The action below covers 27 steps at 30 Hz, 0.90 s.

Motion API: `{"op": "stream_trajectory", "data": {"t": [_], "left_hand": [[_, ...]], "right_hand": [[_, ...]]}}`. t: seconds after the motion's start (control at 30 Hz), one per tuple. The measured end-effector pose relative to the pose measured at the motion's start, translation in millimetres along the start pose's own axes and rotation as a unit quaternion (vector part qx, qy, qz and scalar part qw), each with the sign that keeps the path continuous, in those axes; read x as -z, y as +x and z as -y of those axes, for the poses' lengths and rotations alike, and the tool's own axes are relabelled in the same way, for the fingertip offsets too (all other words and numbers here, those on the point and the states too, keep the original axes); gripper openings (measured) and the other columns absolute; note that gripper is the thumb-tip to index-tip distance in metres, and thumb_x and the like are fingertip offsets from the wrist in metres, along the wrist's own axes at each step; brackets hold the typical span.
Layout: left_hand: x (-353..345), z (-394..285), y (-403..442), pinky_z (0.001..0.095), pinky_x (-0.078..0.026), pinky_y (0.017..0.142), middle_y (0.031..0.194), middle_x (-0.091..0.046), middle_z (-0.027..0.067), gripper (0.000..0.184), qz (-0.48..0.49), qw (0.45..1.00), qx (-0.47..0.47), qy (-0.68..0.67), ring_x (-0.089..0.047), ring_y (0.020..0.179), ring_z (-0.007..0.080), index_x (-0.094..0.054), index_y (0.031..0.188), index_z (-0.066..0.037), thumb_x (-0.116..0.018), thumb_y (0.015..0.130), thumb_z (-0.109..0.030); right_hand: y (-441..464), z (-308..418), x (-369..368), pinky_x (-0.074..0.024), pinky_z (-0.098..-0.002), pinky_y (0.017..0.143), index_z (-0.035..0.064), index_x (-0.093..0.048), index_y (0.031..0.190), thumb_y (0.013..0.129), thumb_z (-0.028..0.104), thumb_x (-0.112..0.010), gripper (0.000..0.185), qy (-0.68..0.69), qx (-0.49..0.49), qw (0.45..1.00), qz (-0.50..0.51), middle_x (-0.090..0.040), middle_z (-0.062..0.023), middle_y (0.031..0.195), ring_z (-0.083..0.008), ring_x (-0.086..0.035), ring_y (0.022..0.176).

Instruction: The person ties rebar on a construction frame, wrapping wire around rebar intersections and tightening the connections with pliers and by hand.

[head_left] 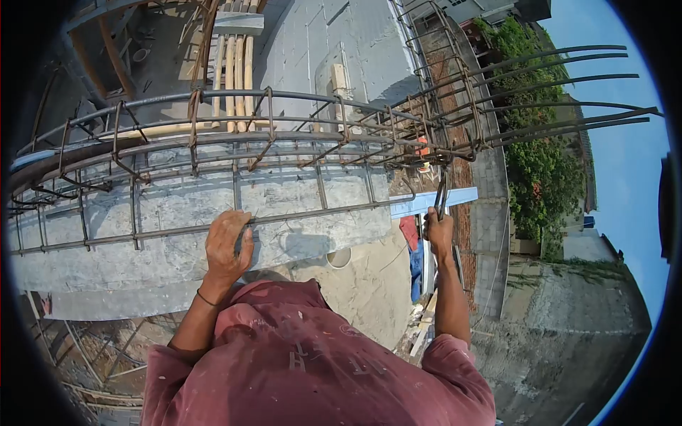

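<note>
My left hand is on the lower steel bar of a long rebar cage. Its fingers curl over the bar, and the thumb lies just under it. A dark band circles that wrist. To the right, my right hand is closed round the handles of dark metal pincers. The tool points up to the end of the cage, where bars and ties crowd together. Its jaws are hard to make out against the steel there. Behind the cage's lower side lies a grey, stained board.
Long bar ends stick out at the upper right. A brick and block wall runs down the right side. Below the board are a sandy surface and a round opening. Bamboo poles stand beyond the cage.
</note>
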<state>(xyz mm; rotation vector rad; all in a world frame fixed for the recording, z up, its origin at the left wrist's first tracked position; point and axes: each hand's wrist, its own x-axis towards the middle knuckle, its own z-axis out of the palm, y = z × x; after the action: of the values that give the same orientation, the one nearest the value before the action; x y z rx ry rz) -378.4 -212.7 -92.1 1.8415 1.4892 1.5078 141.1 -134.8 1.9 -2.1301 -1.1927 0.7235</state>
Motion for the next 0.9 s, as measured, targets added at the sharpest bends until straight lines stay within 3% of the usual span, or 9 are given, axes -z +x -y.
{"op": "stream_trajectory", "data": {"t": [0.2,0.33,0.37,0.5,0.6,0.67,0.77,0.8,0.9], "left_hand": [[-2,0,8,0.0473,-0.052,0.098,0.106,-0.069,0.0148,0.029,-0.014,1.000,0.005,-0.002,-0.066,0.104,0.0351,-0.068,0.112,0.000,-0.066,0.083,0.001],[-3,0,4,0.0482,-0.053,0.098,0.105,-0.070,0.0147,0.028,0.001,1.000,0.007,0.002,-0.066,0.102,0.0347,-0.068,0.111,0.000,-0.066,0.084,0.000],[-3,-1,3,0.0482,-0.053,0.098,0.103,-0.070,0.0145,0.027,0.006,1.000,0.011,0.002,-0.066,0.102,0.0346,-0.068,0.110,0.000,-0.066,0.084,0.000],[-3,2,7,0.0478,-0.053,0.097,0.100,-0.070,0.0144,0.025,0.011,1.000,-0.004,0.010,-0.067,0.099,0.0344,-0.069,0.108,0.000,-0.066,0.083,0.000],[-4,3,4,0.0472,-0.053,0.095,0.098,-0.070,0.0145,0.024,0.019,1.000,0.000,0.022,-0.067,0.098,0.0346,-0.069,0.107,0.000,-0.065,0.083,0.001],[-3,3,1,0.0470,-0.053,0.095,0.097,-0.070,0.0146,0.022,0.024,0.999,0.003,0.021,-0.067,0.097,0.0348,-0.069,0.106,0.000,-0.065,0.084,0.001],[-4,4,2,0.0468,-0.053,0.095,0.097,-0.070,0.0147,0.021,0.011,1.000,-0.001,0.027,-0.067,0.097,0.0351,-0.069,0.105,0.000,-0.064,0.084,0.001],[-5,3,1,0.0467,-0.053,0.094,0.097,-0.070,0.0147,0.021,0.012,0.999,-0.007,0.030,-0.067,0.097,0.0351,-0.069,0.105,-0.001,-0.064,0.084,0.001],[-7,2,0,0.0463,-0.053,0.094,0.097,-0.070,0.0144,0.020,0.005,0.999,-0.010,0.035,-0.067,0.097,0.0352,-0.069,0.104,-0.001,-0.064,0.085,0.000]], "right_hand": [[-16,141,83,-0.0289,-0.0321,0.038,0.0044,-0.057,0.075,0.102,0.033,-0.061,0.040,-0.212,-0.140,0.960,0.120,-0.044,-0.0009,0.053,-0.0123,-0.039,0.039],[-19,105,52,-0.0275,-0.0327,0.037,0.0049,-0.056,0.073,0.102,0.034,-0.062,0.041,-0.172,-0.119,0.975,0.076,-0.047,-0.0021,0.056,-0.0131,-0.042,0.042],[-21,107,59,-0.0303,-0.0328,0.037,0.0039,-0.057,0.076,0.102,0.034,-0.062,0.040,-0.037,-0.200,0.969,0.137,-0.051,-0.0040,0.058,-0.0143,-0.045,0.043],[-14,139,86,-0.0341,-0.0321,0.036,0.0052,-0.058,0.078,0.100,0.034,-0.064,0.037,-0.112,-0.189,0.965,0.141,-0.054,-0.0058,0.059,-0.0153,-0.047,0.042],[-17,75,64,-0.0326,-0.0275,0.040,0.0055,-0.059,0.086,0.100,0.040,-0.063,0.037,0.163,-0.248,0.936,0.190,-0.049,-0.0013,0.061,-0.0114,-0.041,0.044],[-16,20,25,-0.0346,-0.0245,0.043,0.0074,-0.060,0.090,0.102,0.039,-0.060,0.034,0.496,-0.230,0.768,0.335,-0.046,0.0015,0.065,-0.0093,-0.042,0.051],[-10,-10,-55,-0.0386,-0.0257,0.045,0.0008,-0.057,0.098,0.104,0.042,-0.054,0.042,0.719,-0.082,0.543,0.426,-0.047,-0.0011,0.066,-0.0112,-0.043,0.051],[-7,-13,-70,-0.0385,-0.0262,0.045,-0.0006,-0.057,0.101,0.105,0.043,-0.051,0.044,0.732,-0.052,0.522,0.435,-0.047,-0.0022,0.066,-0.0115,-0.044,0.051],[-4,-18,-55,-0.0395,-0.0298,0.045,0.0026,-0.057,0.090,0.097,0.043,-0.065,0.042,0.648,-0.064,0.651,0.389,-0.046,-0.0014,0.060,-0.0155,-0.045,0.049]]}}
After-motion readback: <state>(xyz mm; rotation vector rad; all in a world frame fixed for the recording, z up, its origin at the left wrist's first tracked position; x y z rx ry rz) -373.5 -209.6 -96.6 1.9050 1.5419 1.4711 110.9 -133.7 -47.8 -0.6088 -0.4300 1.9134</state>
